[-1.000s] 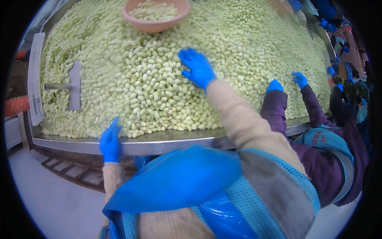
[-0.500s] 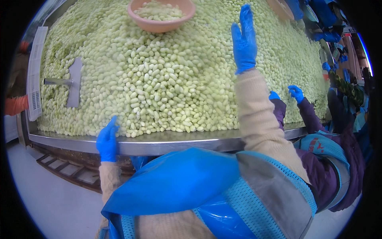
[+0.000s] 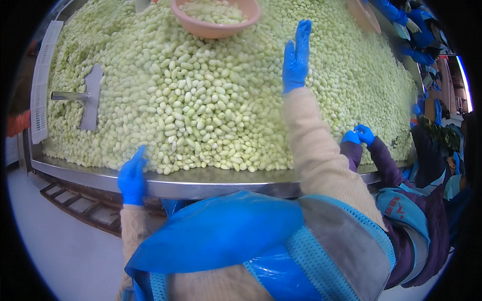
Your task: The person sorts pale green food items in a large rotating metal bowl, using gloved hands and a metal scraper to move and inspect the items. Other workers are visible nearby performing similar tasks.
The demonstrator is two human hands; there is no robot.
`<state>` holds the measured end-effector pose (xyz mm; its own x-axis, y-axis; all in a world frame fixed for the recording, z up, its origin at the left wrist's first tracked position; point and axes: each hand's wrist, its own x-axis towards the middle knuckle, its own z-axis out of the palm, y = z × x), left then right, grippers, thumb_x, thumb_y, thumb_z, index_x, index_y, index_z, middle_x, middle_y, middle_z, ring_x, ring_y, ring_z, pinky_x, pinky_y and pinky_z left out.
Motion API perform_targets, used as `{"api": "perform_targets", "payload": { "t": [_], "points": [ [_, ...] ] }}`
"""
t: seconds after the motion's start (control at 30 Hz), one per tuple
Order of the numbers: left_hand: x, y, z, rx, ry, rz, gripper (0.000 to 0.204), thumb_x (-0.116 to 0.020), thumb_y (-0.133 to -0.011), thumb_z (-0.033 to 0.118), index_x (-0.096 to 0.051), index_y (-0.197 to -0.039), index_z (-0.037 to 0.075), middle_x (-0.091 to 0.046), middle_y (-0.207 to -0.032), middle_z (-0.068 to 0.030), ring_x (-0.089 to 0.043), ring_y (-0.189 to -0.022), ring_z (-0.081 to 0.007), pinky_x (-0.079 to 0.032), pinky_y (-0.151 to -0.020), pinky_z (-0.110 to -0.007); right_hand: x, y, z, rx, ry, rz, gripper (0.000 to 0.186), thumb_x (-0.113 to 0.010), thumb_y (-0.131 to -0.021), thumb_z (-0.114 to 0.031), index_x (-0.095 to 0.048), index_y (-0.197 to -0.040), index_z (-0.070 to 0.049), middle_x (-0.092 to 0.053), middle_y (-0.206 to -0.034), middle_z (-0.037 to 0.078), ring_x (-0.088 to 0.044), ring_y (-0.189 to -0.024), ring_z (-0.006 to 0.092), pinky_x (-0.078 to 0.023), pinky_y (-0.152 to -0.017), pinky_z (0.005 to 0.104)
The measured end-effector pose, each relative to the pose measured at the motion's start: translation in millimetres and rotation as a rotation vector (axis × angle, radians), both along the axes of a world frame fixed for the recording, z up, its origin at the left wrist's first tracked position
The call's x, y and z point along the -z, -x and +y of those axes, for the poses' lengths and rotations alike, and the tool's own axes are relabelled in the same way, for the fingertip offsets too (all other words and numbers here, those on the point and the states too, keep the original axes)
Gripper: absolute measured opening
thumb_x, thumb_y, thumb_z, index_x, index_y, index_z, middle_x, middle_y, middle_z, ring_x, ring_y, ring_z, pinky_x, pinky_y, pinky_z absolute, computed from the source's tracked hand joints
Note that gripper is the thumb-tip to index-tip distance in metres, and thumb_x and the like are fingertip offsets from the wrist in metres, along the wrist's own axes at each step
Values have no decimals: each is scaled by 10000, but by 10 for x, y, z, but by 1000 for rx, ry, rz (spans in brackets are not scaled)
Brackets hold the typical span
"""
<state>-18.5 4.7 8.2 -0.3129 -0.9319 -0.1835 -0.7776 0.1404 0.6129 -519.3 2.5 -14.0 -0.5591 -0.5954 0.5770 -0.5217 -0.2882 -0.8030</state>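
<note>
A wide layer of small pale green oval fruits (image 3: 201, 115), grape-like in shape, covers the metal table (image 3: 216, 188). Over the far side of this layer my right hand (image 3: 295, 62), in a blue glove, is stretched out with the thumb apart from the fingers. It holds nothing, and I cannot tell whether it touches the fruits. My left hand (image 3: 132, 178), also blue-gloved, rests by the table's front rim at the edge of the fruits. Its index finger is extended and nothing shows in it.
A pink bowl (image 3: 211, 31) partly filled with fruits stands ahead. On the left lie a metal scraper (image 3: 92, 100) and a white perforated crate (image 3: 44, 85). A co-worker in purple sleeves has blue-gloved hands (image 3: 357, 135) at the fruits on my right. Another pink bowl (image 3: 364, 15) sits far right.
My right hand has drawn back nearer and slightly left, still stretched out. My left hand stays by the rim. The co-worker's two hands have come together. The view has shifted slightly.
</note>
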Motion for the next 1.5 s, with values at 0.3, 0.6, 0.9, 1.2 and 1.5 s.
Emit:
{"api": "perform_targets", "payload": {
  "t": [0.3, 0.6, 0.9, 1.2, 1.5],
  "points": [
    [25, -40, -23, 8, 6, -26, 340, -522, -1012, 218, -650, -1326, 203, -728, -992, -122, -682, -900, -202, -520, -850, -335, 941, -162, -155, 156, -590, 607, 677, -596, -913, -212, -355, -1542, -147, -287, -1617, 119, -268, -1493, 278, -191, -1214, 473],
    [137, -89, -55, 53, 68, -100, 347, -526, -996, 171, -656, -1317, 193, -730, -982, -130, -691, -871, -214, -531, -812, -341, 566, 48, 28, 11, -485, 602, 633, -660, -864, -92, -464, -1465, -73, -387, -1556, 135, -402, -1412, 307, -288, -1188, 443],
    [80, -16, -65, -4, 27, -43, 362, -564, -965, 154, -660, -1312, 191, -717, -960, -137, -680, -903, -214, -520, -838, -342, 898, 969, 172, 141, -972, 1001, 562, -747, -802, -316, -603, -1341, -246, -383, -1557, 45, -455, -1366, 255, -329, -1109, 578],
    [125, -75, -24, 6, 55, 35, 352, -554, -984, 133, -660, -1315, 187, -707, -954, -140, -693, -906, -204, -531, -823, -325, 718, 947, 671, -176, -999, 18, 637, -653, -940, -316, -403, -1509, -177, -368, -1582, 78, -386, -1426, 313, -313, -1170, 423],
    [110, -45, -63, -22, -10, 90, 336, -532, -1008, 141, -657, -1319, 154, -693, -1028, -120, -663, -959, -182, -513, -882, -318, 779, -818, 1131, 38, -1124, 21, 557, -624, -929, -342, -499, -1436, -149, -609, -1333, 145, -612, -1162, 323, -475, -1015, 413]
  ]
}}
